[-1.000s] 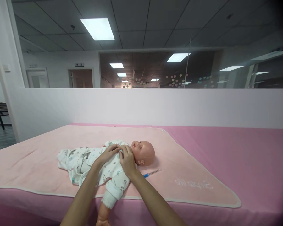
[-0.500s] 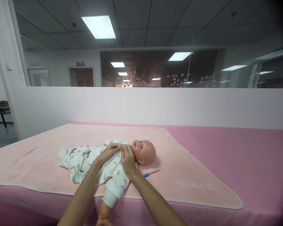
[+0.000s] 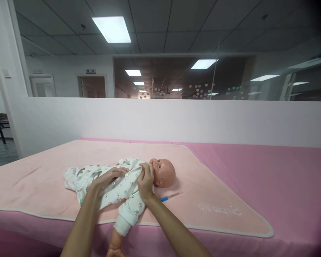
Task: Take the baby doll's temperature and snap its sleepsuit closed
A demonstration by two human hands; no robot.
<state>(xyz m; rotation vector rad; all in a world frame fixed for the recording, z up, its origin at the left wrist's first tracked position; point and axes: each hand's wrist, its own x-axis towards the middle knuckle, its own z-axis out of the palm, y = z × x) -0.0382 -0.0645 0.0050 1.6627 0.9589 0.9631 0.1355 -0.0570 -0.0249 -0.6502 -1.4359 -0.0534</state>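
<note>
Hands worked at the chest of a bald plastic baby doll (image 3: 164,173), which lay on its back on a pale pink towelling blanket (image 3: 216,192). The right hand (image 3: 146,182) pinched the collar of the doll's white printed cotton romper (image 3: 117,187) under the chin. The left hand (image 3: 107,178) lay curled on the front flap, its grip unclear. Closing the neckline seemed the step in hand; the next move would call for lining up both edges.
</note>
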